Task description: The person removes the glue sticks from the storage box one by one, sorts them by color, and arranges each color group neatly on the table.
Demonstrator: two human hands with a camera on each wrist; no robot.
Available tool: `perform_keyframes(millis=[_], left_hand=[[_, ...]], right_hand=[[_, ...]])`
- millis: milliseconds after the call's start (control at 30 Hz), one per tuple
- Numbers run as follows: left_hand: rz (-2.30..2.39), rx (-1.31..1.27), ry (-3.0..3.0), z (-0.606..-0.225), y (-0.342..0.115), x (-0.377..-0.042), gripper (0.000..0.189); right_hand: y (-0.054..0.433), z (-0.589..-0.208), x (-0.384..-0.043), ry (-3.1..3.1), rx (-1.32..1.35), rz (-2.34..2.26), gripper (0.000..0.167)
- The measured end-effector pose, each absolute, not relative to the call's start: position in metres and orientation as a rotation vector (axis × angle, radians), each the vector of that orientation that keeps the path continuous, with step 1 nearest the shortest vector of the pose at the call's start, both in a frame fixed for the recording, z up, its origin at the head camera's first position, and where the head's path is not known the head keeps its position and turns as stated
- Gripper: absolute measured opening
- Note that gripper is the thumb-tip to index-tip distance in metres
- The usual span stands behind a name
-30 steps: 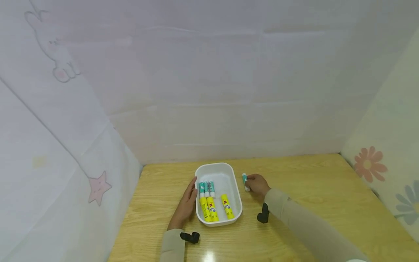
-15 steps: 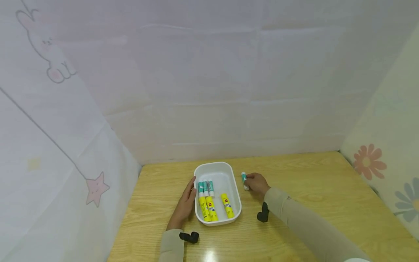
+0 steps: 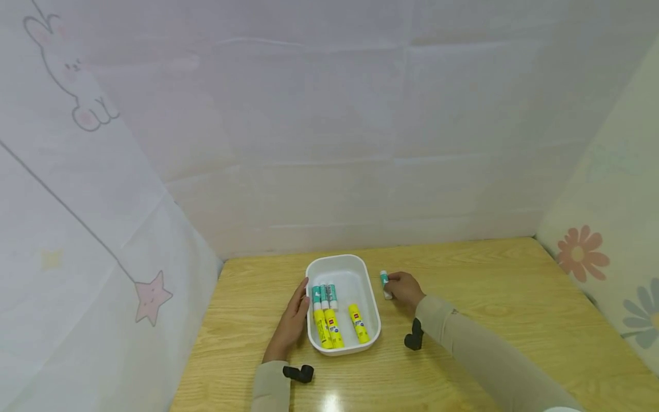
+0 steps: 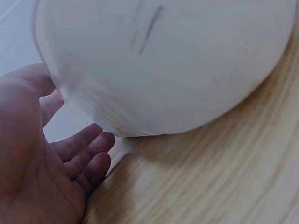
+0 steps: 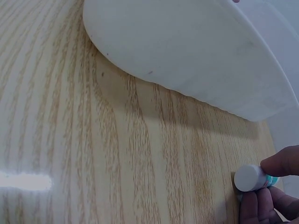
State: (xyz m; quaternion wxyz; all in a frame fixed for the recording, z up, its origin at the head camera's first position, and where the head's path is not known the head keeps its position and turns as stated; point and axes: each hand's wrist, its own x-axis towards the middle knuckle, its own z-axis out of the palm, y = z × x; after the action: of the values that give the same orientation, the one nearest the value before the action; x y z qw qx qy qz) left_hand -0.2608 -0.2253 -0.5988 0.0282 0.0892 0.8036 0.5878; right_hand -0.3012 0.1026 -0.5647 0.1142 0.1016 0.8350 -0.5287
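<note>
Pinching hand: the right hand (image 3: pixel 408 290), thumb on one side and fingers on the other, grips a teal-and-white cylindrical tube (image 3: pixel 384 278) around its middle.
Gripped tube: to the right of the tray, near its wall and apart from it, far end pointing away from the person; the right wrist view shows its round white end close to the table, though whether it touches cannot be told.
Bracing hand: the left hand (image 3: pixel 292 317) lies along the tray's outer left side, thumb near the rim, the other fingers relaxed against or just beside the wall.
Tray: a white, rounded-rectangular, plastic-looking tray (image 3: pixel 345 351) resting on the wood-grained yellowish table (image 3: pixel 463 274).
Teal row: three teal-and-white cylindrical tubes (image 3: pixel 317 294) side by side in the tray's left half.
Yellow pair: two bright yellow printed tubes (image 3: pixel 336 329) lying together just nearer the person than the teal row; what shows between them is too small to tell.
Lone yellow: a third yellow printed tube (image 3: pixel 358 323) near the tray's right wall, slightly slanted.
Sleeves: beige cuffs (image 3: pixel 271 383), a small black device (image 3: pixel 299 373) at each wrist.
Backdrop: pale hanging sheets (image 3: pixel 329 143) printed with a rabbit (image 3: pixel 72 68), a pink star (image 3: pixel 153 297) and flowers (image 3: pixel 582 253).
</note>
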Motion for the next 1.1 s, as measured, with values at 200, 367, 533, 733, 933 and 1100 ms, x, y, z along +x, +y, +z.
perform_keyframes(millis=[200,367,533,733,933,1100], left_hand=[[1.809,0.267,2.490,-0.596,-0.227,-0.258,0.050],[1.799,0.260,2.471,-0.595,-0.229,-0.258,0.051],[1.797,0.267,2.474,-0.595,-0.228,-0.256,0.050],[1.797,0.246,2.505,-0.596,-0.225,-0.257,0.049],[1.807,0.246,2.502,-0.596,-0.221,-0.259,0.049],[1.802,0.247,2.505,-0.596,-0.220,-0.261,0.049]], right_hand=[[0.101,-0.565,-0.300,2.451,0.286,-1.550,0.049],[0.100,-0.566,-0.301,2.446,0.285,-1.553,0.048],[0.101,-0.567,-0.300,2.427,0.292,-1.577,0.048],[0.108,-0.569,-0.301,2.418,0.271,-1.617,0.046],[0.118,-0.571,-0.305,2.193,0.218,-1.896,0.023],[0.123,-0.566,-0.304,2.095,0.254,-2.001,0.024]])
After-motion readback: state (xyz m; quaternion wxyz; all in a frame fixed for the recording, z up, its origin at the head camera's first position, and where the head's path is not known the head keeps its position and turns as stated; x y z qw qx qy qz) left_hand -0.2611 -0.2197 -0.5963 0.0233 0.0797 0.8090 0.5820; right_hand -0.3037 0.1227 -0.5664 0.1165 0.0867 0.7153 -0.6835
